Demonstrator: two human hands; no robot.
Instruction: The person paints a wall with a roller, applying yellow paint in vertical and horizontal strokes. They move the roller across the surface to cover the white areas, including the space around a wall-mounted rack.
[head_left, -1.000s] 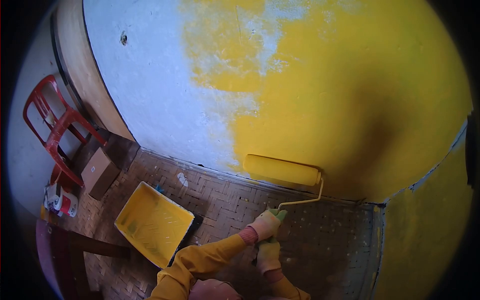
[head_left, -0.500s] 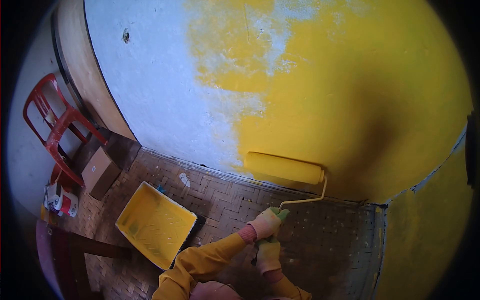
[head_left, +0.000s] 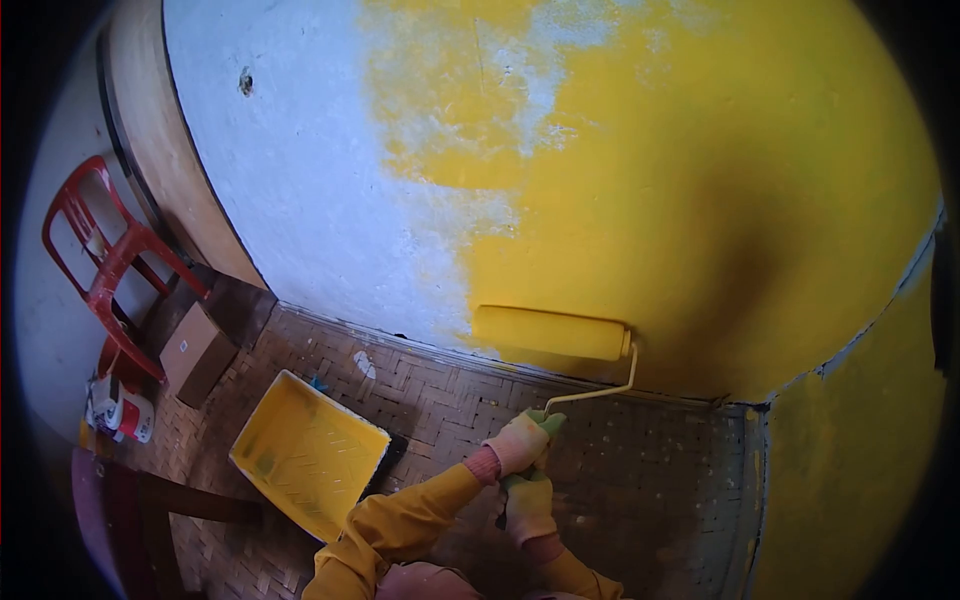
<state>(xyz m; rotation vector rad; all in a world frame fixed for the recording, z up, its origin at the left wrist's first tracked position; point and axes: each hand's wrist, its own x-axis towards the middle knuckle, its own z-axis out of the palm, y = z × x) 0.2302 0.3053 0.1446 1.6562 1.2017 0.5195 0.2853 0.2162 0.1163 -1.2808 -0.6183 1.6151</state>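
Left hand (head_left: 517, 442), right hand (head_left: 530, 508) — both are gripping the paint roller (head_left: 550, 333) — presumably steadying it low against the wall (head_left: 600, 230)

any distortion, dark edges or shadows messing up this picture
Head view: black vignetting rounds off the corners; head view: wide-angle distortion, bowing the bottom edge of the wall; head view: a soft, dark shadow on the wall, above and right of the roller.
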